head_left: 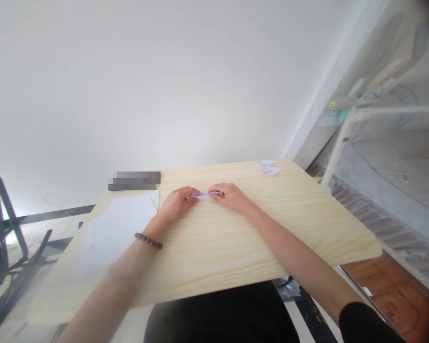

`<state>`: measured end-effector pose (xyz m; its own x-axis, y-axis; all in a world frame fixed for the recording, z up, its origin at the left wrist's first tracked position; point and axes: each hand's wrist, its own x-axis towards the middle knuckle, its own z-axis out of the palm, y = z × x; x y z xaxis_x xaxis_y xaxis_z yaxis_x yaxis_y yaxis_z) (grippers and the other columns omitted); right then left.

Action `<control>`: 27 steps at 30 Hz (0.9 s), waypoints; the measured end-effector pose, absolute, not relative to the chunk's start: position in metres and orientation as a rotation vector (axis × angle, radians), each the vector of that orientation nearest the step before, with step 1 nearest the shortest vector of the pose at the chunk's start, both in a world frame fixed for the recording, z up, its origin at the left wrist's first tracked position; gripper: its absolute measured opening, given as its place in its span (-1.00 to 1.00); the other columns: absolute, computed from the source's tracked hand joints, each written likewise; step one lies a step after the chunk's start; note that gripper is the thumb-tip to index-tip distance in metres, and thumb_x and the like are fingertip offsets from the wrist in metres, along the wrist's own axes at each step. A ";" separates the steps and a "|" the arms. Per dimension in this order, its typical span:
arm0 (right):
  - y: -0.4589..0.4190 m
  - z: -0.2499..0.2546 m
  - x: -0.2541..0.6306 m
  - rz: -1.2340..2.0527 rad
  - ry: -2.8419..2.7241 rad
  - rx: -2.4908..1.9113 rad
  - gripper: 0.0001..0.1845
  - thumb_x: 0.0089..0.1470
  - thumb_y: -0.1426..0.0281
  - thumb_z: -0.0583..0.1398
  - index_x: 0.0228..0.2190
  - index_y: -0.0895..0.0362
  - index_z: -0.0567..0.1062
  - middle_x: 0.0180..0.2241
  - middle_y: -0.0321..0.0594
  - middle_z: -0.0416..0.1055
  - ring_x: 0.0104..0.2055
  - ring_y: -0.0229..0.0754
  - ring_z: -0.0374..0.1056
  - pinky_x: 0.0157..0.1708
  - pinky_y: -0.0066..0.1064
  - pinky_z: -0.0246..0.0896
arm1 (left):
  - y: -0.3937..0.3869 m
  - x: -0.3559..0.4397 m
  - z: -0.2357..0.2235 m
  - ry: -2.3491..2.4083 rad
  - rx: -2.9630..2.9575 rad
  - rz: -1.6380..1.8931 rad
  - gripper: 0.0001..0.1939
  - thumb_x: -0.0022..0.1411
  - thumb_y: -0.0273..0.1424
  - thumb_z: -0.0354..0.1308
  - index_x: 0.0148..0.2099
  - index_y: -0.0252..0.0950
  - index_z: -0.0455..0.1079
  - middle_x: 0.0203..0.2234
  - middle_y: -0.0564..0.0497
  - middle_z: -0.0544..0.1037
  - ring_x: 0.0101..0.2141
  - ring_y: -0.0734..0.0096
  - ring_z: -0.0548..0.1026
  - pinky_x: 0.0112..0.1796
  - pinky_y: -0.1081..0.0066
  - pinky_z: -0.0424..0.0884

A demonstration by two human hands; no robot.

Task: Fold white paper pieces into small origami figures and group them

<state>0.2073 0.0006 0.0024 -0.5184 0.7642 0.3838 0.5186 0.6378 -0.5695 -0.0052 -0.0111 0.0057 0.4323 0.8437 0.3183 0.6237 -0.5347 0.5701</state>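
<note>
Between my two hands, over the middle of the table, is a narrow piece of folded white paper (204,196). My left hand (180,202) pinches its left end, with a dark beaded bracelet (148,240) on that wrist. At the right end, the thumb and fingers of my right hand (229,195) are closed on the same paper. Fingers cover both ends, so the full shape of the fold is hidden. Sheets of white paper (117,228) lie on the table to the left, partly under my left forearm.
Two small folded paper pieces (270,171) rest at the table's far right corner. A dark, pixelated object (134,181) lies at the far left edge. The wooden table (307,224) meets a white wall (200,85). A white metal frame (338,152) stands to the right.
</note>
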 end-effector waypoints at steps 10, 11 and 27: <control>0.003 -0.003 0.205 0.301 -2.271 -0.900 -0.84 -0.03 0.42 0.12 -0.36 0.13 0.48 -0.30 -0.19 0.36 -0.22 -0.23 0.21 -0.15 -0.37 0.10 | -0.011 -0.005 0.005 1.156 2.569 0.854 -0.77 0.15 -0.36 -0.04 -0.23 -0.22 0.43 -0.24 -0.05 0.42 -0.17 0.31 0.31 -0.13 0.33 0.22; 0.003 -0.003 0.205 0.274 -2.303 -0.865 -0.84 -0.01 0.43 0.11 -0.36 0.12 0.48 -0.31 -0.19 0.36 -0.21 -0.23 0.20 -0.13 -0.36 0.09 | -0.010 -0.005 0.004 1.126 2.598 0.828 -0.76 0.15 -0.37 -0.05 -0.23 -0.22 0.43 -0.25 -0.06 0.43 -0.18 0.31 0.31 -0.13 0.32 0.23; 0.003 0.001 0.211 0.605 -2.339 -0.828 -0.80 0.01 0.45 0.08 -0.33 0.13 0.48 -0.30 -0.23 0.37 -0.31 -0.33 0.28 -0.28 -0.48 0.16 | 0.001 -0.009 -0.001 1.124 2.495 0.702 -0.77 0.16 -0.40 -0.05 -0.27 -0.25 0.44 -0.29 -0.01 0.43 -0.29 0.44 0.40 -0.21 0.45 0.29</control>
<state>0.2105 0.0026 0.0014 -0.6399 0.6754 0.3666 0.4128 0.7045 -0.5774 -0.0090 0.0014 -0.0011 0.5711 0.7626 0.3038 0.6077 -0.6416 0.4680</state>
